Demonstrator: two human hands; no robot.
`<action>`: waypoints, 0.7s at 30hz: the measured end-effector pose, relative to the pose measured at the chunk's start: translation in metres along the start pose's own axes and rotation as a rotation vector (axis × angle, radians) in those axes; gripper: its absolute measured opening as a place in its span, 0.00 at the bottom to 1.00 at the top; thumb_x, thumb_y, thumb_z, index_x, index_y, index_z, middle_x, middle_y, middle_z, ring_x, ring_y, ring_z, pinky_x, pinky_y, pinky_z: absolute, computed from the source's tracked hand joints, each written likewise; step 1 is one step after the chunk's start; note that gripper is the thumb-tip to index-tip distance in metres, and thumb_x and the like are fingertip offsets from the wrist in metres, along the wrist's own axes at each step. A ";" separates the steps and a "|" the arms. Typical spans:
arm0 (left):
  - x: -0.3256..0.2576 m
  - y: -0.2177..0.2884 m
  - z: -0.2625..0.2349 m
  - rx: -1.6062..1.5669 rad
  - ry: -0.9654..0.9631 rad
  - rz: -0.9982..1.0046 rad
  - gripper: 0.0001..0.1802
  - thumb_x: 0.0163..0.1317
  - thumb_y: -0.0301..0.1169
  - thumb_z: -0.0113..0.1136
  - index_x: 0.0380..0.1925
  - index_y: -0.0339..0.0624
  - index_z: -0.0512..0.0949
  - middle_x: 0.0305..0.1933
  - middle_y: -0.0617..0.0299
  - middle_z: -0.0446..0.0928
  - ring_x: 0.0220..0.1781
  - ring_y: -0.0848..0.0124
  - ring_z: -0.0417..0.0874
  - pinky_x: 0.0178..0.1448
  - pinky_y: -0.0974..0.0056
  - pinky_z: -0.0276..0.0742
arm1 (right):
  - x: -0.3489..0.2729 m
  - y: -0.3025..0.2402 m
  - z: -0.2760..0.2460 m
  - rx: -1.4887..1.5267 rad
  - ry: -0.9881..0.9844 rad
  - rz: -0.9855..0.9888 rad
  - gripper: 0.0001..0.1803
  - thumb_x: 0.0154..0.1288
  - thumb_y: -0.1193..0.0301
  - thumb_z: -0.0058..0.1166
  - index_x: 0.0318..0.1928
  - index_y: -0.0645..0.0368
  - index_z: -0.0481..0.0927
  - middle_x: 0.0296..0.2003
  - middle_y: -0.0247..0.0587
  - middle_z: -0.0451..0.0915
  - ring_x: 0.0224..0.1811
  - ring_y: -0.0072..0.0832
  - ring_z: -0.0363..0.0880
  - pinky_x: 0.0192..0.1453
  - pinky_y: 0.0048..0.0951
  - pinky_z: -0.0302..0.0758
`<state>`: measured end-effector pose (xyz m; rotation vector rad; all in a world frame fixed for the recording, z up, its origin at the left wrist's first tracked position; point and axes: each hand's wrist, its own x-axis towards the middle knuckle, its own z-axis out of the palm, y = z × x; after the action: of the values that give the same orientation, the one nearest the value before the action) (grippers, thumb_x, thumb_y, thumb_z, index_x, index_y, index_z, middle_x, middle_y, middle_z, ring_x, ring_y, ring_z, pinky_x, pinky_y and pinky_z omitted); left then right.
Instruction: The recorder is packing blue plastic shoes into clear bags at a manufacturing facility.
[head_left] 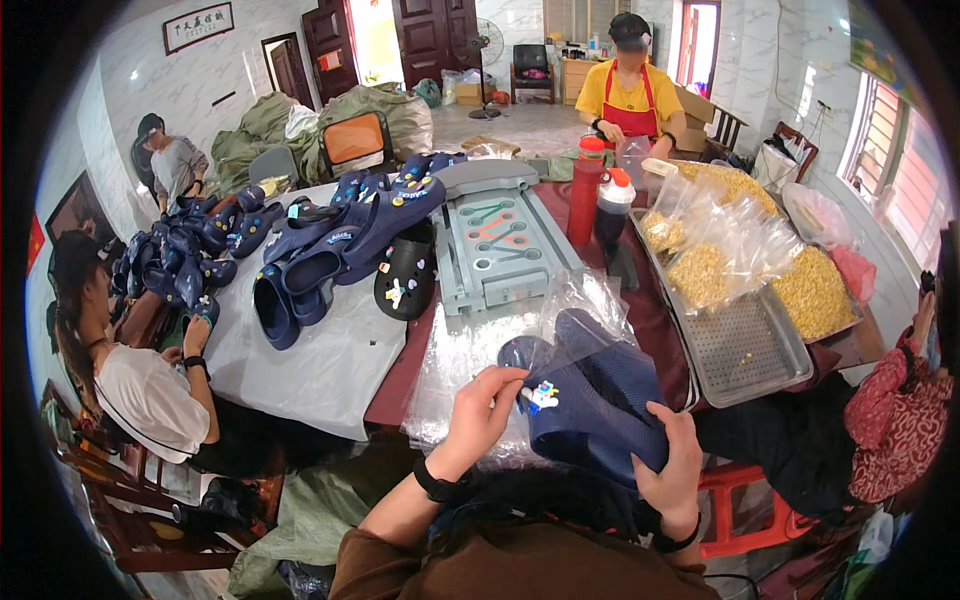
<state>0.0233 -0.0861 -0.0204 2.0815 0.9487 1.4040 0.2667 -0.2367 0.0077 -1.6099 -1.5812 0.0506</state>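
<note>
A pair of navy blue clogs (600, 400) lies over the table's near edge in front of me, one with a white and blue cartoon charm (541, 397) on its toe. My right hand (670, 462) is closed round the heel end of the clogs. My left hand (482, 415) pinches the edge of a clear plastic bag (590, 300) beside the charm. The bag's film covers the toe end of the clogs; how far it reaches is hard to see. More clear bags (460, 370) lie flat beneath.
Navy clogs (350, 235) and a black clog (405, 275) lie left, near a grey plastic case (505, 240). Two bottles (587, 190) stand behind. Right is a perforated metal tray (745, 345) with bagged yellow kernels (698, 275). Co-workers (150, 385) sit around; a red stool (750, 510) stands right.
</note>
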 end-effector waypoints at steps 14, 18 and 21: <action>0.014 0.010 0.003 0.163 -0.128 0.165 0.14 0.67 0.25 0.63 0.52 0.41 0.84 0.33 0.50 0.80 0.33 0.50 0.84 0.37 0.54 0.79 | -0.001 -0.003 -0.009 -0.026 -0.035 -0.027 0.38 0.39 0.73 0.67 0.59 0.54 0.77 0.43 0.52 0.74 0.45 0.53 0.77 0.50 0.43 0.75; 0.014 0.032 -0.002 0.077 -0.160 0.213 0.15 0.66 0.24 0.62 0.53 0.38 0.83 0.32 0.52 0.79 0.31 0.52 0.83 0.35 0.55 0.79 | 0.001 0.001 -0.024 0.050 -0.029 -0.022 0.37 0.38 0.75 0.65 0.58 0.57 0.78 0.42 0.52 0.74 0.44 0.53 0.77 0.51 0.42 0.75; 0.014 0.056 -0.010 0.036 -0.180 0.271 0.17 0.65 0.23 0.63 0.55 0.37 0.82 0.31 0.52 0.78 0.30 0.55 0.83 0.34 0.56 0.79 | 0.001 -0.001 -0.035 0.082 -0.023 -0.029 0.38 0.37 0.75 0.64 0.58 0.58 0.78 0.41 0.51 0.74 0.43 0.52 0.76 0.51 0.40 0.74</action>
<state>0.0333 -0.1124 0.0306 2.3872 0.6427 1.3038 0.2860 -0.2546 0.0303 -1.5275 -1.5994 0.1169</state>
